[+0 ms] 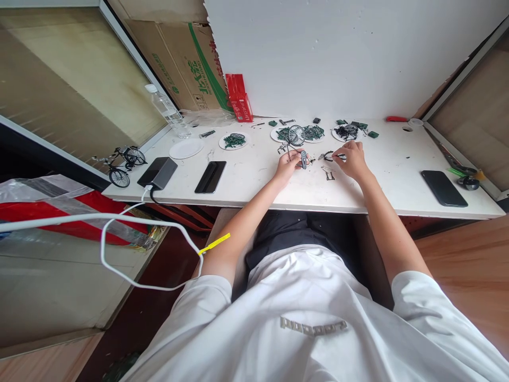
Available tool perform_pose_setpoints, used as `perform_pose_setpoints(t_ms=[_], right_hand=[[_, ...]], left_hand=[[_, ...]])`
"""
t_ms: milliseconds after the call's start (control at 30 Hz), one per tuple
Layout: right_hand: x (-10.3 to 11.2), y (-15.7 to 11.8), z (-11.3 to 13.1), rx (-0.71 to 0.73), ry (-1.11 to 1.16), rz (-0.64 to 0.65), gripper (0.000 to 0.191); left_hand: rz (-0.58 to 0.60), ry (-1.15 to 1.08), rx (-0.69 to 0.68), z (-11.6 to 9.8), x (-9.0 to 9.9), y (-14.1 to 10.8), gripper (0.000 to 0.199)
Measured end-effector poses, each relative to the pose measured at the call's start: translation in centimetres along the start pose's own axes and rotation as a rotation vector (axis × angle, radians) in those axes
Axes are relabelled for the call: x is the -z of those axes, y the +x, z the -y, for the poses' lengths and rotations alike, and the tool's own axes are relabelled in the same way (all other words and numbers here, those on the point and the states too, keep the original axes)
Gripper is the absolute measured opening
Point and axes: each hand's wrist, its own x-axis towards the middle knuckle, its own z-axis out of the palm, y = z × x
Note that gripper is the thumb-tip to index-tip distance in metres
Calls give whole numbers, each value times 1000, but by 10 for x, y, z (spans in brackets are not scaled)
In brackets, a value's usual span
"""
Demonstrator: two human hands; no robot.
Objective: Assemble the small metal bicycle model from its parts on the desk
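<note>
My left hand [287,167] is closed on a partly built model bicycle, whose spoked wheel [296,136] rises above the fingers. A grey oval piece [304,159] shows beside the thumb of that hand. To its right, my right hand [353,159] has thumb and fingers pinched together just above the table; what lies between them is too small to make out. Against those fingertips lies a small black curved part [328,156]. Small thin parts [328,173] rest on the tabletop between and below the hands.
White plates with green and black parts, including a left plate [246,143], stand along the back. A finished model bicycle [121,163], a grey box [157,173] with cables and a phone [210,176] are at left. Another phone [444,188] lies right. A white cable [151,216] hangs in front.
</note>
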Motion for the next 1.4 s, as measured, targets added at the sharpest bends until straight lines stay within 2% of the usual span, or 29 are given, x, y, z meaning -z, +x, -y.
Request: perform_pose_setpoints(t_ms=[133, 200, 467, 733, 867, 1000, 1100, 1233, 1400], right_hand=[[0, -2, -14, -21, 24, 121, 31], [-1, -1, -18, 9, 54, 140, 34], [-1, 1, -16, 47, 101, 239, 29], [1, 1, -10, -20, 202, 159, 25], [-3, -1, -8, -20, 151, 108, 25], [-10, -4, 2, 56, 112, 83, 34], [-19, -8, 17, 138, 98, 181, 51], [-34, -18, 42, 253, 44, 299, 62], [-41, -24, 50, 272, 0, 292, 70]], left_hand=[[-5, 8, -5, 1, 2, 2, 27], [2, 22, -10, 2, 3, 3, 27], [-1, 17, 6, 0, 3, 2, 27], [2, 56, -9, 1, 3, 2, 26], [19, 85, -23, 4, 5, 3, 31], [5, 86, -36, 6, 6, 5, 25], [-31, 90, -24, 6, 6, 6, 19], [-50, 76, -6, 4, 4, 4, 17], [-46, 74, -2, 3, 3, 3, 13]])
